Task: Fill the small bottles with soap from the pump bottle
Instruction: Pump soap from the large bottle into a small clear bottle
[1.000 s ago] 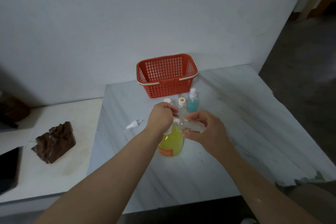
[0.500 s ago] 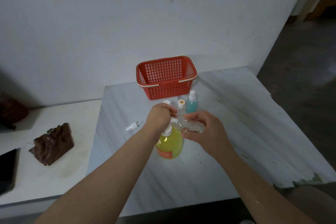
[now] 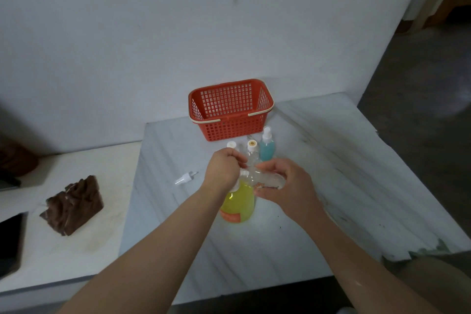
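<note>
L hand (image 3: 225,168) sits on top of pump bottle (image 3: 238,205), fingers curled tight over the pump head; head itself hidden under the fist. Pump bottle stands upright on table (image 3: 331,173), yellow soap inside, orange label low on front. R hand (image 3: 289,185) holds clear bottle (image 3: 266,179) on its side, thumb + fingers clamped round the body, neck pointing left, right at L hand. Soap inside it: can't tell. Behind hands: capped bottle (image 3: 251,151), blue spray bottle (image 3: 267,146) beside it, a white cap (image 3: 231,145) showing over L hand. All just in front of red basket (image 3: 230,109). Loose spray top (image 3: 186,178) lies left of L hand. Brown lump (image 3: 72,205) on side counter.
</note>
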`<state>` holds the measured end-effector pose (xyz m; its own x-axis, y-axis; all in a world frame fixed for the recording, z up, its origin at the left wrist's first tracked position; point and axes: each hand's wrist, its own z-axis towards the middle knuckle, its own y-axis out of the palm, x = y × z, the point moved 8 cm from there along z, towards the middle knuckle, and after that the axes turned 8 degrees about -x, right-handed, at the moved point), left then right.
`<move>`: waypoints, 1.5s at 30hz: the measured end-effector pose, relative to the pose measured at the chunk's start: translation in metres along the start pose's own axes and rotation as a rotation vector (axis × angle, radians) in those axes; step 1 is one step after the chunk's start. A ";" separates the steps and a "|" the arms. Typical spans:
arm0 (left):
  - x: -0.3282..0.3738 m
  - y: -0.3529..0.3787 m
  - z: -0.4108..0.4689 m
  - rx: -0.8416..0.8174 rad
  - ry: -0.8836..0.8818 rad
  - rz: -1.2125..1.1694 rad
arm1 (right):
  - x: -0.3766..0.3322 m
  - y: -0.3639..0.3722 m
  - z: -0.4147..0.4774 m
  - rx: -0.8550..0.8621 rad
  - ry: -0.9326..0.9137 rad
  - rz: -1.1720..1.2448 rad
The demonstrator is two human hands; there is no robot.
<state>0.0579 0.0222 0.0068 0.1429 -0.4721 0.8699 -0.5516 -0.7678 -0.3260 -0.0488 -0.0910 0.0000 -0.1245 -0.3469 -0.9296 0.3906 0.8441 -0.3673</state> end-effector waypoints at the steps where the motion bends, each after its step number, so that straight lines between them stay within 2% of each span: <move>1: -0.001 -0.001 -0.001 0.008 -0.001 -0.022 | -0.001 0.000 -0.001 0.004 -0.002 0.001; 7: -0.004 -0.002 -0.009 -0.041 -0.038 -0.136 | -0.009 0.000 -0.006 0.000 -0.010 -0.008; 12: -0.010 0.001 -0.019 -0.101 -0.098 -0.103 | -0.011 0.004 -0.013 -0.051 -0.009 0.004; 28: -0.014 -0.001 -0.013 -0.020 0.001 0.101 | 0.001 0.008 -0.013 -0.084 0.000 -0.013; 45: -0.009 -0.003 -0.010 -0.061 -0.016 -0.016 | -0.010 0.005 -0.018 -0.048 -0.011 -0.012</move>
<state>0.0500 0.0328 0.0034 0.1645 -0.4671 0.8687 -0.5980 -0.7477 -0.2888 -0.0615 -0.0759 0.0072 -0.1188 -0.3616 -0.9248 0.3453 0.8582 -0.3799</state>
